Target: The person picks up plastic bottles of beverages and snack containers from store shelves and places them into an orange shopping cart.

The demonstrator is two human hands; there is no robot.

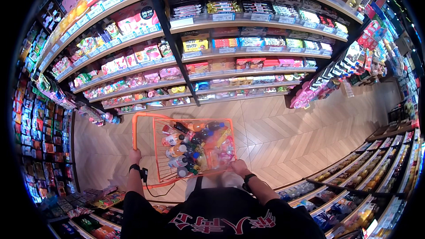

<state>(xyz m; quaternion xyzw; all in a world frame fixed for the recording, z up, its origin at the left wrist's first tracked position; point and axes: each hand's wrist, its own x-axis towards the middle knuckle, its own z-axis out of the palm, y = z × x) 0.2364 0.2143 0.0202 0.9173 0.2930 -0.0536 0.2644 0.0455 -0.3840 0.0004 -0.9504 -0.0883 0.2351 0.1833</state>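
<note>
An orange wire shopping cart [194, 119] stands right in front of me, filled with soda and juice bottles [176, 151] on its left side and colourful snack packages [225, 146] on its right side. My left hand [134, 156] is closed around the cart's orange tubular handle [134, 129]. At the basket's lower right corner, my right hand [238, 166] grips the wire rim. Both wrists carry dark bands, and a cable hangs from the device on the left one.
Tall shelves [232, 54] of chocolate and sweets rise ahead. Hanging packs [332, 66] line the shelf end at right. Drink shelves [352, 169] curve along the lower right; more shelves [43, 132] stand at far left. A wooden floor [282, 136] runs between them.
</note>
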